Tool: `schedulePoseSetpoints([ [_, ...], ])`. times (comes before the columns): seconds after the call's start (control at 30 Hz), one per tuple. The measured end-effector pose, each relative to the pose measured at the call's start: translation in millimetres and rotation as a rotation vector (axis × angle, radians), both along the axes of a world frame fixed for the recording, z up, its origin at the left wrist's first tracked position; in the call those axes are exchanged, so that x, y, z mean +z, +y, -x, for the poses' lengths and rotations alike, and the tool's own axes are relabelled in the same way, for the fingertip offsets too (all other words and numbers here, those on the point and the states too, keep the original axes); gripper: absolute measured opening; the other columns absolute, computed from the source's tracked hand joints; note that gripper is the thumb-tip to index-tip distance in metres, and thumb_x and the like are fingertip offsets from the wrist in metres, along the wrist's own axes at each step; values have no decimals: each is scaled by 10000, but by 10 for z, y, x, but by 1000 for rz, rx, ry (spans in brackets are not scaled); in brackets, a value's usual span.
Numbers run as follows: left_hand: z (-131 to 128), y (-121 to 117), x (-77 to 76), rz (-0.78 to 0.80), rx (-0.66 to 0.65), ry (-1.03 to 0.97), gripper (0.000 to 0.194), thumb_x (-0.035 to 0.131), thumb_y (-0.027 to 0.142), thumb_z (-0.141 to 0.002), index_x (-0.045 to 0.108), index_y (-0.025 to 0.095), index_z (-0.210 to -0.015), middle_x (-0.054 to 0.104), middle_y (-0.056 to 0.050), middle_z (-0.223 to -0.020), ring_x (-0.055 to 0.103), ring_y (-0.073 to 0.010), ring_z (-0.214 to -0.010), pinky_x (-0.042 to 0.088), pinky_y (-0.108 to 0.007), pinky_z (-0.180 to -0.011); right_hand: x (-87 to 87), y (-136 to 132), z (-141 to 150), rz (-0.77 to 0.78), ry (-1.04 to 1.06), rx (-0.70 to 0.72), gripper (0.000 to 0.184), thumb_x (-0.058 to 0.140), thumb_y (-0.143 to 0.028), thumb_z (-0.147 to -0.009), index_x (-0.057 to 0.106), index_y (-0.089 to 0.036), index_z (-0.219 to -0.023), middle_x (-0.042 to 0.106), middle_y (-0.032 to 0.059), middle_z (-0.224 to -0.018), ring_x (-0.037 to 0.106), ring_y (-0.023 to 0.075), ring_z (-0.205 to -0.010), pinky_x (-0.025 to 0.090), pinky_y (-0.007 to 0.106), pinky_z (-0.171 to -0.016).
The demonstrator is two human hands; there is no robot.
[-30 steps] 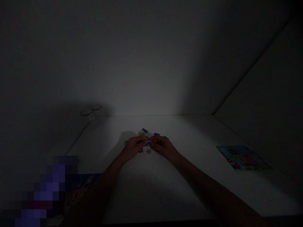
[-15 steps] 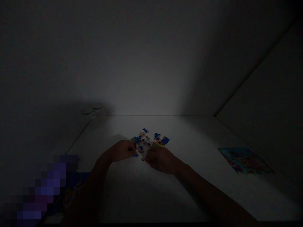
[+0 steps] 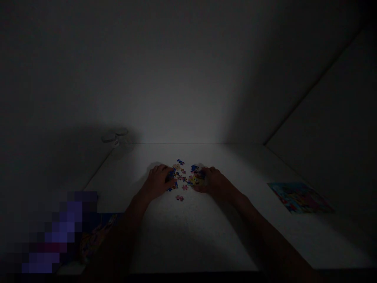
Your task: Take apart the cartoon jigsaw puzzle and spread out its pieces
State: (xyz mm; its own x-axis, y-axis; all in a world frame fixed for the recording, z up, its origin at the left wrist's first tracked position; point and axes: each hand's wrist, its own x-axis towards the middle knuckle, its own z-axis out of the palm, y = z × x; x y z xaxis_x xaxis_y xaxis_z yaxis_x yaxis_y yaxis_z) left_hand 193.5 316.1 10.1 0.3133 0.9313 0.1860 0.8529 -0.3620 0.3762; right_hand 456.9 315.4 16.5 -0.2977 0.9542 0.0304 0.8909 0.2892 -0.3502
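Note:
Small jigsaw puzzle pieces (image 3: pixel 185 187) in blue, pink and yellow lie in a loose group on the white table. At the group's left, my left hand (image 3: pixel 159 182) curves around blue pieces (image 3: pixel 176 184), thumb and fingers apart. On the other side my right hand (image 3: pixel 214 181) has its thumb and fingers spread at the edges of a joined section with a yellow cartoon face (image 3: pixel 195 180). It covers part of that section. A pink piece (image 3: pixel 179 198) lies apart nearer me, and a blue one (image 3: pixel 180 161) lies at the back. The picture is very dark.
A colourful picture sheet (image 3: pixel 300 197) lies on the right of the table (image 3: pixel 182 239). Another blue picture (image 3: pixel 100 232) is at the lower left, partly behind my left forearm. Clear round-rimmed objects (image 3: pixel 114 135) stand at the back left, near the wall (image 3: pixel 188 98).
Both hands have shifted outward and farther back, and their fingers have spread from pinched poses. The pink piece by my right fingers now lies uncovered. More of the yellow section shows.

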Motion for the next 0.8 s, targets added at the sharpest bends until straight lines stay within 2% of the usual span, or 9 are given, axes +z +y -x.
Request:
schedulePoseSetpoints([
  [0.07,-18,22,-50,-19,53,27,394,556,407,-870,575,235,-1224,568,-95,-1221,479,-276,-1158,346,-436,-1003,-49,-5,51,-41,11,11,712,706,-517,-750,519,-114,-1307,577,214,-1165,558,338,-1058,452,436,-891],
  [0.17,1,41,-65,-37,117,55,331,506,386,-904,608,217,-1170,584,-103,-1173,499,-275,-1127,358,-435,-984,-119,35,76,-29,109,32,589,716,-423,-758,567,-160,-1263,595,184,-1141,559,325,-1057,453,446,-900],
  [0.33,52,69,-45,-54,187,73,282,538,383,-893,635,229,-1110,611,-84,-1134,529,-252,-1088,382,-397,-953,-213,151,-14,19,238,3,642,778,-392,-674,568,-186,-1244,607,137,-1131,567,293,-1056,461,423,-899],
  [0.47,99,93,-45,-78,274,74,276,480,372,-925,648,223,-1087,622,-92,-1131,535,-252,-1085,385,-401,-942,-172,170,-41,7,230,89,680,789,-339,-654,553,-198,-1275,591,134,-1206,547,295,-1104,438,438,-941],
  [0.6,159,112,-32,-87,317,77,249,455,303,-933,673,229,-1027,647,-69,-1090,557,-223,-1040,400,-366,-920,-60,132,-70,91,242,182,661,781,-319,-660,561,-181,-1267,598,139,-1190,546,300,-1103,421,459,-970],
  [0.8,197,142,-45,-93,364,76,301,432,259,-933,639,205,-1145,634,-95,-1135,554,-234,-1075,398,-375,-938,-91,121,-163,196,284,70,651,820,-313,-606,547,-164,-1177,618,131,-1090,591,283,-994,471,439,-872],
])
